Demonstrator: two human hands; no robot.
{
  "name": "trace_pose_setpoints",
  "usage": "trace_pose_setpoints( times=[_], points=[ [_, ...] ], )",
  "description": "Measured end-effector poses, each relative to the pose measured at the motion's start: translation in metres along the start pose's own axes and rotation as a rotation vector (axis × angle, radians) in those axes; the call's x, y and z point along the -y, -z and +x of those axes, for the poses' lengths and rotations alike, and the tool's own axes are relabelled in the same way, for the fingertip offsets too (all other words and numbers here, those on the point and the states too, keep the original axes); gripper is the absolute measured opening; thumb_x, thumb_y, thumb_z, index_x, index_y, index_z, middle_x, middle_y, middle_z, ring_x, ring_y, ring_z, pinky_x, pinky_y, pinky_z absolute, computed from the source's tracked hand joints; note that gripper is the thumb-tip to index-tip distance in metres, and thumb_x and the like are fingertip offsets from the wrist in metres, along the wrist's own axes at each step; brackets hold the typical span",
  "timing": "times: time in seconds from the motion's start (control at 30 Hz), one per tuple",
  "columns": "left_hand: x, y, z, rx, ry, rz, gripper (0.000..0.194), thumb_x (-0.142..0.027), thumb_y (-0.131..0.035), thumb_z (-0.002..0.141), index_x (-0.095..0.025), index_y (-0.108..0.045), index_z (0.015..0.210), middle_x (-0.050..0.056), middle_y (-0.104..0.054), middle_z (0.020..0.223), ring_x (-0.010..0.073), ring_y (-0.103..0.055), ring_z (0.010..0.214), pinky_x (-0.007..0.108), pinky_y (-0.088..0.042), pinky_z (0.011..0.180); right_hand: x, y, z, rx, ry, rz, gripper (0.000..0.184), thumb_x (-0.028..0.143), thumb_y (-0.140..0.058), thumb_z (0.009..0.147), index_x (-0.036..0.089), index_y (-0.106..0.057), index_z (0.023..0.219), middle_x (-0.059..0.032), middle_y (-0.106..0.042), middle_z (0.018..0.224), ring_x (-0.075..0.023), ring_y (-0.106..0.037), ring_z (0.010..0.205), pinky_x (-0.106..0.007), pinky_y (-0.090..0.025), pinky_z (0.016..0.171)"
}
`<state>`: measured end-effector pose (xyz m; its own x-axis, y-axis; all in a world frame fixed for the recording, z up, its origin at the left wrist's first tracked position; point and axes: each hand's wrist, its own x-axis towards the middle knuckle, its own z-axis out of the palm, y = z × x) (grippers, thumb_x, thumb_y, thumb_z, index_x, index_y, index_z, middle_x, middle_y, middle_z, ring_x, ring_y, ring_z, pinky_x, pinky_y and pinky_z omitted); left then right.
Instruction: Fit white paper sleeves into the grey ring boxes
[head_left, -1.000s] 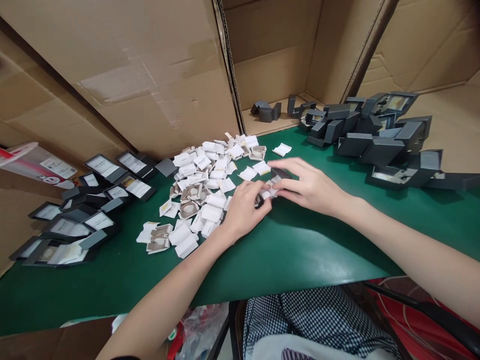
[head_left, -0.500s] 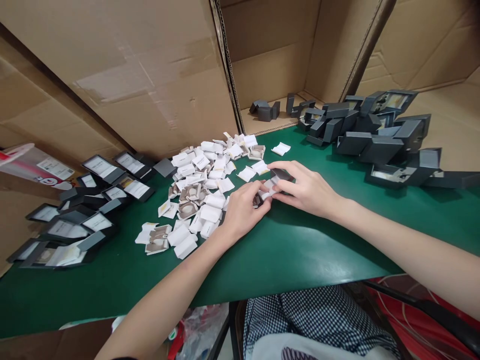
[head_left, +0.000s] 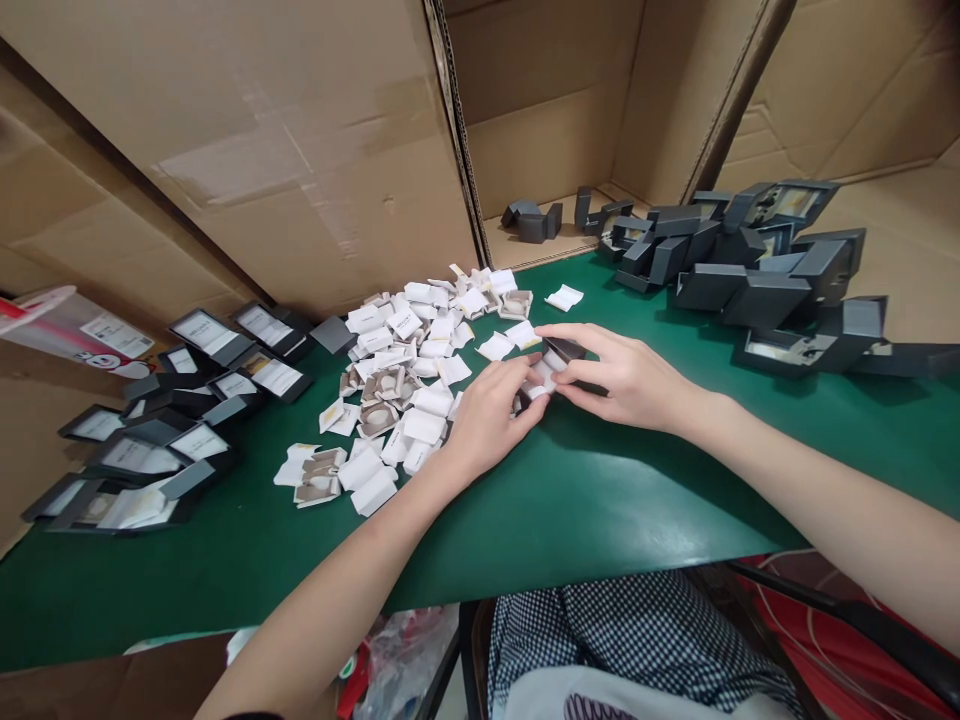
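Table (head_left: 600,510), green-surfaced, carrying one central heap of folded white pieces (head_left: 422,427), one loose white slip (head_left: 564,298) towards the rear, open dark boxes (head_left: 187,479) at left, and piled dark-grey boxes (head_left: 765,302) at right.

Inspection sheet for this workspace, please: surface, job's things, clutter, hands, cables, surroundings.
Surface: green table, shiny.
Job's things: dark box and white piece, together near the middle.
Clutter: loose white pieces heaped centre-left; more dark boxes on both sides.
Hands: left hand and right hand hold the dark box; exact grip partly hidden.
Cables: thin pale lines, possibly cords, lower right.
Surroundings: cardboard walls behind; plastic tub far left.
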<state>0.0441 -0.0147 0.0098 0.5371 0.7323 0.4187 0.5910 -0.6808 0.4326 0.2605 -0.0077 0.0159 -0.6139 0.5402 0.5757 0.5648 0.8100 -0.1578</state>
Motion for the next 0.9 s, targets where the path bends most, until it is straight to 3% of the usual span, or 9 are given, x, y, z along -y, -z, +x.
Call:
trace_pose_setpoints(
  times=[0.17,0.43,0.6,0.9],
  points=[
    [0.0021,-0.0029,0.0009,0.008,-0.068,0.087,0.028,-0.026,-0.051,0.092,-0.018,-0.056,0.118,0.010,-0.063,0.124,0.0234,-0.057,0.117,0.039,-0.048,0.099,0.0023,0.0017,0.0008,-0.005,-0.004,-0.036,0.019,0.018,-0.052,0.091,0.018,-0.069,0.082,-0.0138,-0.056,0.137,-0.0288,-0.058,0.117,-0.043,-0.055,0.087],
    [0.0005,-0.0063,0.0027,-0.012,-0.107,0.174,0.028,-0.020,-0.047,0.092,-0.017,-0.061,0.116,0.009,-0.065,0.123,0.0233,-0.059,0.106,0.039,-0.051,0.093,0.0051,-0.0038,0.0027,0.000,-0.022,-0.141,0.020,0.021,-0.050,0.093,0.019,-0.067,0.082,-0.0146,-0.056,0.135,-0.0294,-0.056,0.113,-0.043,-0.057,0.078],
    [-0.0016,-0.0058,0.0042,0.009,-0.127,0.257,0.030,-0.022,-0.046,0.093,-0.015,-0.061,0.117,0.009,-0.064,0.122,0.0232,-0.058,0.100,0.039,-0.051,0.092,0.0038,0.0000,0.0040,0.028,0.025,-0.144,0.024,0.021,-0.047,0.094,0.017,-0.066,0.080,-0.0157,-0.055,0.136,-0.0296,-0.055,0.117,-0.041,-0.057,0.077],
    [-0.0033,-0.0088,0.0026,0.008,-0.113,0.320,0.031,-0.021,-0.043,0.093,-0.016,-0.061,0.118,0.009,-0.063,0.124,0.0239,-0.057,0.100,0.038,-0.052,0.089,0.0058,-0.0064,0.0001,0.033,-0.029,-0.196,0.022,0.021,-0.045,0.095,0.018,-0.064,0.085,-0.0147,-0.053,0.139,-0.0285,-0.058,0.116,-0.043,-0.057,0.082]
  ],
)
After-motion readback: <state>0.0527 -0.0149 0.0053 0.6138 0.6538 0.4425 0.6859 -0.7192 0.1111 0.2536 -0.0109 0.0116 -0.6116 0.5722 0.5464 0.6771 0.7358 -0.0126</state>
